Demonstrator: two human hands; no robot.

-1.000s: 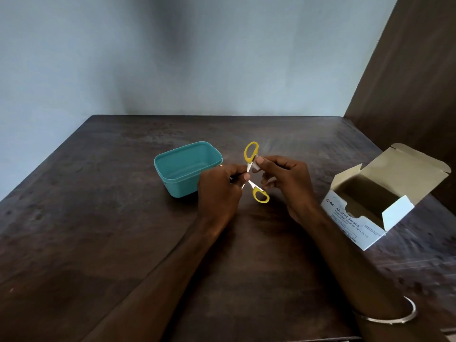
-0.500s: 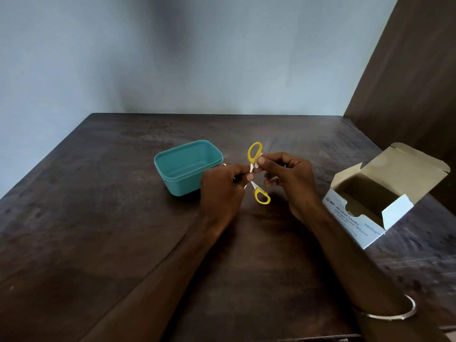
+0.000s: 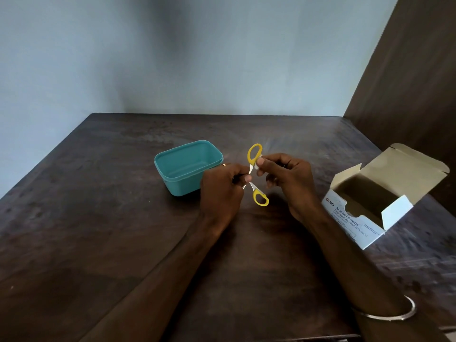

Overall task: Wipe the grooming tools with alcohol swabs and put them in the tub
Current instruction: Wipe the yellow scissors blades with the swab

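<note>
Barely anything has shifted from a moment back: the right hand's pinch has crept a touch up the shank toward the upper handle loop, and both hands hold their places above the bench. Centre stage, the scissors point(image 3: 256, 175) are held in the air, splayed open, one yellow loop up top and the other hanging low, just right of the teal tub point(image 3: 188, 166). The left hand point(image 3: 222, 191) has its grip curled around the blade end, thumb tip showing near the pivot, while the right hand point(image 3: 288, 183) pinches a small white swab point(image 3: 258, 166) against the metal just below the upper loop. These look light and stiff, with slick metal and smooth plastic, so I'd judge the loops or the pivot the safe places to hold, and the edges worth respecting while they sit inside that left palm. Moving outward, the tub stands open on the bench point(image 3: 98, 218), touching neither hand, and the open swab box point(image 3: 385, 196) sits well off to the right. Hard to make out: the blades are buried in the left hand, the swab is only a sliver, and whether anything lies in the tub or the box I can't say.
</note>
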